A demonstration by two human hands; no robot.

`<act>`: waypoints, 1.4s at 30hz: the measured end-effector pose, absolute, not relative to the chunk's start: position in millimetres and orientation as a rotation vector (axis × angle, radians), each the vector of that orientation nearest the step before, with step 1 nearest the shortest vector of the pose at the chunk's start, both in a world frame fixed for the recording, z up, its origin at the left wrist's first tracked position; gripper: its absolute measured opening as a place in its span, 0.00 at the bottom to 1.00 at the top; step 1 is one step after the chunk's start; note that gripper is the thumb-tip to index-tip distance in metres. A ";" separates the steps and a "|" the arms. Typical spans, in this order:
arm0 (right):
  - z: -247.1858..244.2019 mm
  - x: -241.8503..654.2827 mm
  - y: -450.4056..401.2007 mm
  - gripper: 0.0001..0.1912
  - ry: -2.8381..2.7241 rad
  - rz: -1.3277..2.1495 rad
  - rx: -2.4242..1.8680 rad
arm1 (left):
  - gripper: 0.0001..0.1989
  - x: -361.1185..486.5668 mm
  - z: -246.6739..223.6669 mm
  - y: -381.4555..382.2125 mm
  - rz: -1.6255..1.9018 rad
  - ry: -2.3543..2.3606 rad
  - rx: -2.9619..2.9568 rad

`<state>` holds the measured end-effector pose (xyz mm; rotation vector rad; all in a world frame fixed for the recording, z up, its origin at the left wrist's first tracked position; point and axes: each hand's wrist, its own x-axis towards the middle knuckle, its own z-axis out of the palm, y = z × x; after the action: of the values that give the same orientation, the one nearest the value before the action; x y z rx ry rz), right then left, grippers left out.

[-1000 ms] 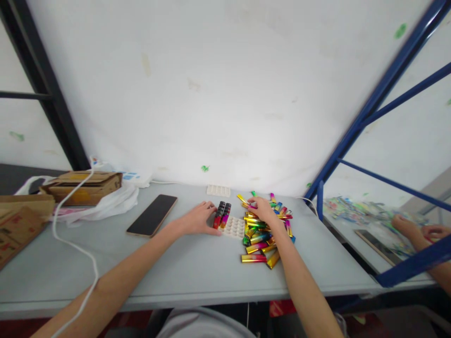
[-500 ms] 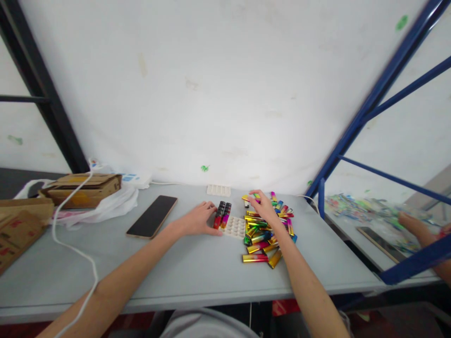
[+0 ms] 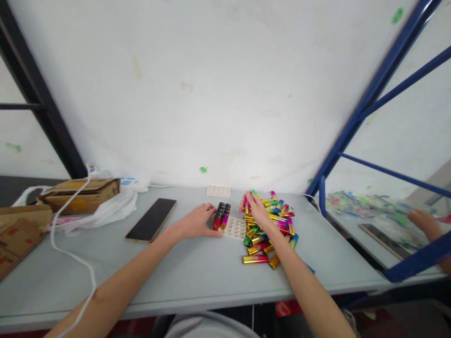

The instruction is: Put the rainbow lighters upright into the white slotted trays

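A white tray (image 3: 235, 228) with round cells lies on the table. Along its left side, two rows of shiny lighters (image 3: 221, 217) stand upright, black ends up. My left hand (image 3: 200, 220) steadies the tray's left end, thumb at the front corner and fingers curled at the back beside the rows. Just right of the tray, my right hand (image 3: 256, 210) pinches a magenta lighter (image 3: 247, 203), held roughly upright; its lower part is hard to make out. Beneath and beside that hand spreads a loose pile of metallic gold, red, green and blue lighters (image 3: 259, 248).
A second white tray (image 3: 218, 191) lies by the wall. On the left are a phone (image 3: 151, 219), cardboard boxes (image 3: 82, 195), a plastic bag (image 3: 105, 206) and a white cable (image 3: 75, 253). Blue metal framing (image 3: 347, 136) rises at right; beyond it shows another person's hand (image 3: 424, 225).
My right hand has come from over the back of the pile slightly left, towards the tray, with a magenta lighter now upright in its fingers. My left hand stays at the tray.
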<state>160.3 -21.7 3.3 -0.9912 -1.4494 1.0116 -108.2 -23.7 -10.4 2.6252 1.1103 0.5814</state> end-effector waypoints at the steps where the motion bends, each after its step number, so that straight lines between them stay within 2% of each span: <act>1: 5.1 157.1 -24.5 0.30 -1.438 1.079 -0.964 | 0.37 -108.0 -10.0 -23.9 0.579 1.113 2.622; 3: 9.0 151.3 -29.3 0.30 -1.400 1.186 -0.958 | 0.37 -107.5 -9.1 -24.6 0.576 1.118 2.616; 7: 11.4 142.7 -32.2 0.35 -1.311 1.341 -1.033 | 0.37 -107.2 -7.0 -26.2 0.566 1.114 2.619; 12: 5.9 135.3 -32.2 0.35 -1.237 1.237 -1.184 | 0.38 -107.3 -7.1 -25.1 0.541 1.123 2.620; 19: 12.2 133.1 -39.9 0.29 -1.272 1.201 -1.163 | 0.39 -107.2 -6.0 -25.7 0.513 1.133 2.636; 26: 14.4 134.2 -40.9 0.28 -1.258 1.216 -1.141 | 0.37 -107.0 -4.6 -27.5 0.520 1.140 2.619; 34: 12.7 138.5 -37.0 0.33 -1.330 1.194 -0.996 | 0.34 -105.9 -6.4 -26.7 0.541 1.154 2.605; 38: 10.1 139.1 -40.2 0.30 -1.499 1.119 -0.897 | 0.31 -99.9 -9.8 -26.1 0.562 1.275 2.633; 42: 9.3 139.6 -42.1 0.24 -1.719 0.840 -0.916 | 0.32 -97.2 -11.9 -25.2 0.541 1.363 2.631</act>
<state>139.6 -42.1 9.3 -0.9159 -1.7188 0.8399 -97.2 -25.2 -11.9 2.6309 1.3630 0.5413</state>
